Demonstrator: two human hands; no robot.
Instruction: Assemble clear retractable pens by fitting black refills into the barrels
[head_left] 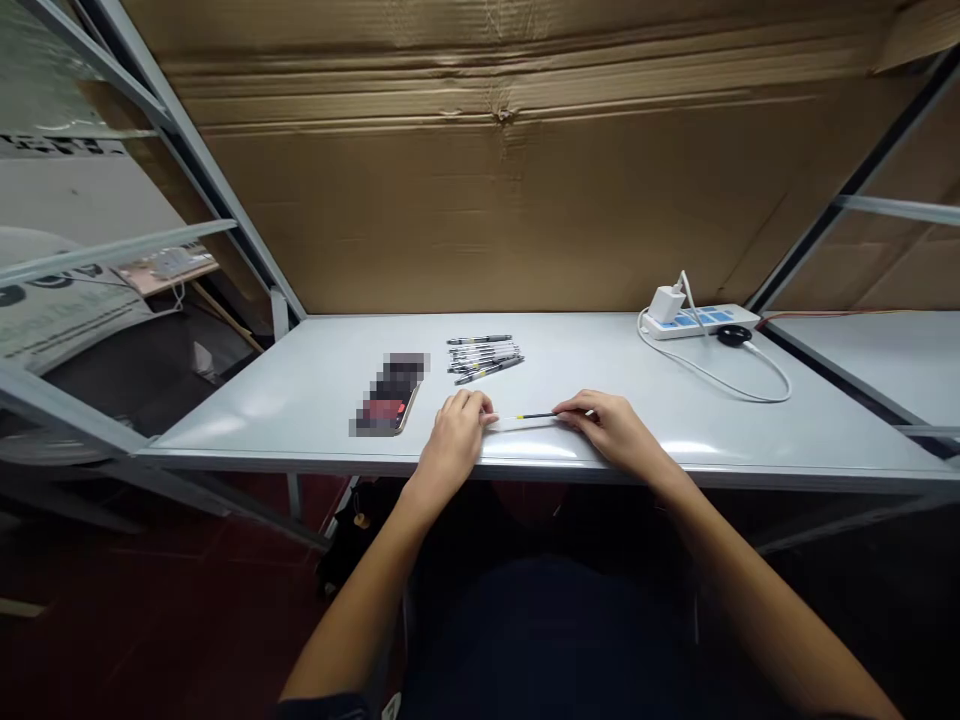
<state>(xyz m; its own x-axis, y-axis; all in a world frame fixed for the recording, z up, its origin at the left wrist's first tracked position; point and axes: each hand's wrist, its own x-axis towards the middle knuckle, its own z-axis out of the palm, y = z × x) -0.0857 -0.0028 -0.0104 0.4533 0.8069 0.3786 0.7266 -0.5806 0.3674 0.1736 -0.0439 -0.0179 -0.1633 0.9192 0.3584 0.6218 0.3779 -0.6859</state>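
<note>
Risk: the pen (529, 420) spans between my two grips, close to the surface's (300, 400) front edge. An off-axis pull could slip it from my fingertips and roll it off toward me.

Left hand (456, 432): knuckles up, grip curled shut over the pen's left end.

Right hand (611, 425): low, fingertips pinched on the right end.

Beyond the grips: pile of pens (485, 358); phone (388, 397) beyond-left

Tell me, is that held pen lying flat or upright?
Lying flat: the pen sits sideways on the table, left hand and right hand at its ends.
</note>
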